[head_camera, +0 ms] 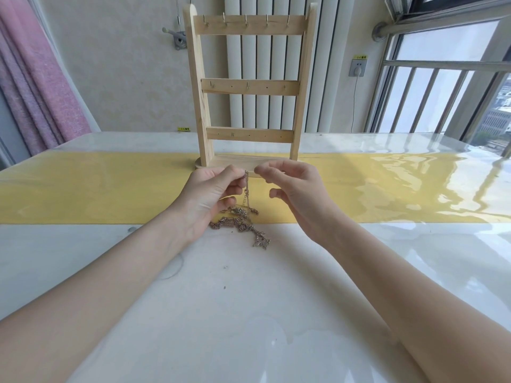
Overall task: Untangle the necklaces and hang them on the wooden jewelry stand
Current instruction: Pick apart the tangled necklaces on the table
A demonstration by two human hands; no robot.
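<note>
Head view: the left hand [213, 194] pinches one chain end [246, 178] up from the tangled necklaces [240, 225] below, probably to trace it, while the right hand [287, 189] hovers beside, loosely curled and empty, before the stand [249, 87].

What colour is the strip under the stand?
Yellow strip, running across the white table; seen in the head view.

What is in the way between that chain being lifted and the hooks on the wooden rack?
Nothing visible blocks the way. The left hand pinches one chain end just in front of the wooden stand, whose hooks are bare. But the rest of the necklaces lies knotted on the table, tethering the lifted end. The right hand hovers beside it.
</note>
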